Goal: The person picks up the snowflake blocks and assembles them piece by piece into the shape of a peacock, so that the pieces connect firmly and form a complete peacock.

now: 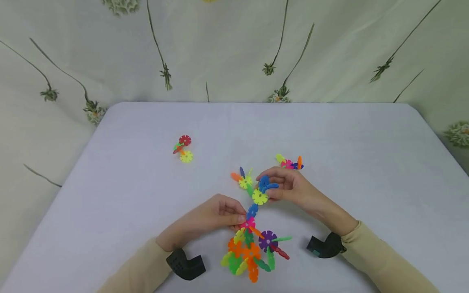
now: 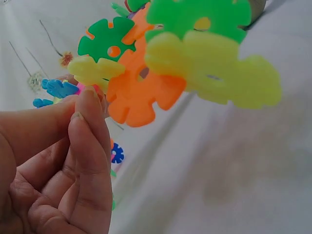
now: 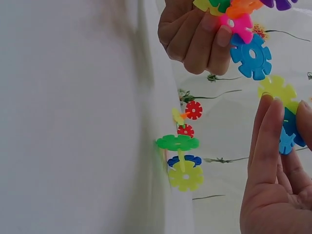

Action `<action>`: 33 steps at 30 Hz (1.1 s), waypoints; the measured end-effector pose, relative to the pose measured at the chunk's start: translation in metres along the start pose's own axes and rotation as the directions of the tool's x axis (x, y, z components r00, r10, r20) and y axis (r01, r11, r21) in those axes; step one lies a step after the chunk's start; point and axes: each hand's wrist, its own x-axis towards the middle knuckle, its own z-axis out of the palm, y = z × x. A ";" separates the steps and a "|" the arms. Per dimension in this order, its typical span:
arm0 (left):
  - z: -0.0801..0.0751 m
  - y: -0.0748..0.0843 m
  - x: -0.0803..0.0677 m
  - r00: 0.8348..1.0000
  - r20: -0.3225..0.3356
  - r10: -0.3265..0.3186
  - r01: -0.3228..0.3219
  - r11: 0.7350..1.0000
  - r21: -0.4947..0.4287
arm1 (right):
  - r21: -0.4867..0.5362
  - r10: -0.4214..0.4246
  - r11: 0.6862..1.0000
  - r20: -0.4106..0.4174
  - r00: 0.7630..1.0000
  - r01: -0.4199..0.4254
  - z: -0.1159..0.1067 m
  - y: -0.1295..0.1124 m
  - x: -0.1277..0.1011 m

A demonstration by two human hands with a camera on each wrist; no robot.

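near the front edge of the bench (image 1: 146, 162), a chain of plastic discs (image 1: 253, 240) lay across the middle, its thick end nearest. the left hand (image 1: 212, 217) pinched a pink disc (image 1: 248, 224) in that chain between thumb and fingertips. further in, the right hand (image 1: 289, 188) pinched a blue disc (image 1: 264, 184) beside a yellow disc (image 1: 259, 197). a small cluster (image 1: 290, 163) sat just behind that hand, and a red and yellow cluster (image 1: 183, 148) lay well apart toward the far left corner.

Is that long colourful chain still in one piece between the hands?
Joined: the chain runs unbroken from left hand to right hand.
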 end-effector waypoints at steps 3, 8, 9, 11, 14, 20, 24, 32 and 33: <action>0.000 -0.001 0.001 1.000 0.002 -0.001 0.001 1.000 -0.007 | 0.012 -0.003 1.000 -0.008 1.000 0.003 0.002 0.001 0.000; 0.001 -0.003 0.002 1.000 0.018 0.010 -0.010 1.000 -0.008 | -0.009 0.002 1.000 0.003 1.000 -0.002 0.005 0.002 0.000; 0.001 -0.003 0.002 1.000 0.023 0.016 -0.016 1.000 -0.008 | -0.017 0.004 1.000 0.008 1.000 -0.004 0.006 0.002 0.000; 0.002 -0.003 0.002 0.999 0.029 0.021 -0.020 0.999 -0.026 | -0.040 -0.001 0.999 0.026 1.000 0.002 0.006 0.002 -0.001; 0.003 -0.004 0.001 1.000 0.027 -0.006 0.007 0.999 -0.049 | -0.070 -0.024 0.997 0.062 0.998 0.028 0.005 0.001 -0.001; 0.008 -0.003 -0.001 0.997 0.021 -0.077 0.078 0.994 -0.078 | -0.071 -0.048 0.996 0.174 0.984 0.061 0.002 0.003 0.000; 0.011 -0.004 -0.001 0.997 0.047 -0.064 0.068 0.994 -0.089 | -0.055 -0.040 0.997 0.249 0.968 0.055 -0.001 0.005 0.001; 0.012 -0.004 0.000 0.994 0.110 0.027 -0.017 0.996 -0.090 | -0.016 -0.079 0.996 0.312 0.947 0.089 -0.003 0.007 0.001; 0.012 -0.003 0.000 0.992 0.119 0.035 -0.025 0.996 -0.091 | -0.019 -0.085 0.995 0.312 0.946 0.096 -0.003 0.006 0.000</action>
